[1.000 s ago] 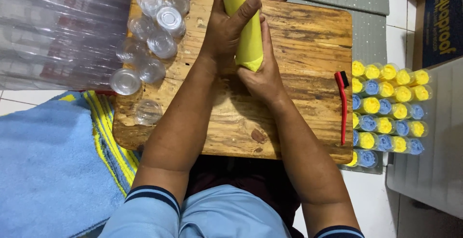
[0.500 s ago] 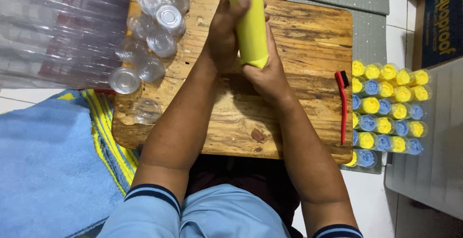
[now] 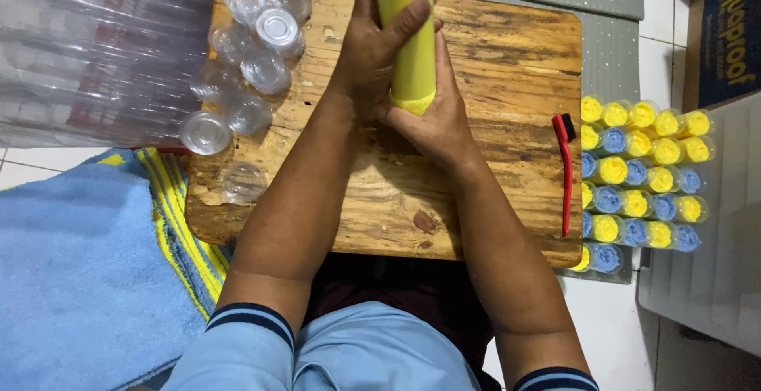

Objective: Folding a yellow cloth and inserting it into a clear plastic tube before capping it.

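Note:
A rolled yellow cloth [image 3: 411,38] stands upright over the wooden board [image 3: 507,82]. My left hand [image 3: 371,54] is wrapped around its left side, thumb across the front. My right hand [image 3: 434,125] cups the roll's lower end from beneath and from the right. The top of the roll runs out of the picture.
Several clear plastic cups [image 3: 246,58] lie on the board's left part, beside a stack of clear plastic [image 3: 95,50]. A red brush [image 3: 565,173] lies at the board's right edge. Clear tubes with yellow and blue rolls [image 3: 638,177] lie to the right. A blue towel [image 3: 79,272] is at lower left.
The yellow roll shifted slightly in my hands: my left thumb came back across its front and my right hand closed up under its lower end.

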